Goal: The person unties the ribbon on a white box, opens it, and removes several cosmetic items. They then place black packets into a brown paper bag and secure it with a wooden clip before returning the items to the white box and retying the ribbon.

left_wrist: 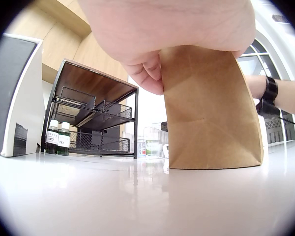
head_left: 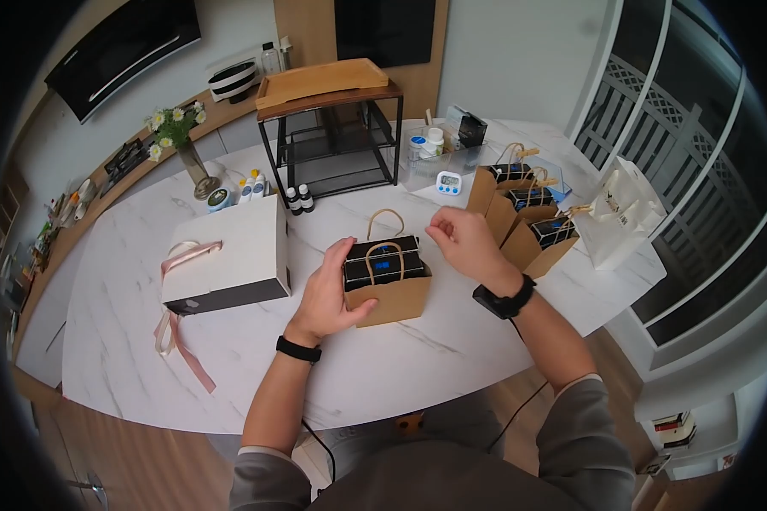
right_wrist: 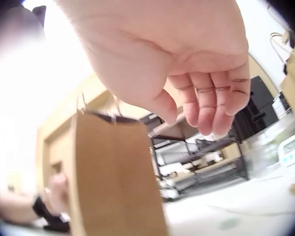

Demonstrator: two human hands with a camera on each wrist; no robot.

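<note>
A small brown paper bag (head_left: 392,302) stands upright on the marble-patterned table, with two twisted-cord handles (head_left: 387,214) sticking up. Black boxes (head_left: 382,266) with blue print fill its top. My left hand (head_left: 320,294) holds the bag's left side, thumb across the front and fingers toward the back; the left wrist view shows those fingers (left_wrist: 150,76) against the bag's side. Just right of the bag, my right hand (head_left: 467,243) hovers apart from it. In the right wrist view its fingers (right_wrist: 206,105) are loosely curled, with nothing in them.
Three similar filled bags (head_left: 528,247) with wooden clips stand at right, beside a white bag (head_left: 626,213). A white box (head_left: 226,255) with pink ribbon lies left. Behind are small bottles (head_left: 300,200), a wire-drawer rack (head_left: 332,140), a timer (head_left: 448,183) and a vase (head_left: 194,166).
</note>
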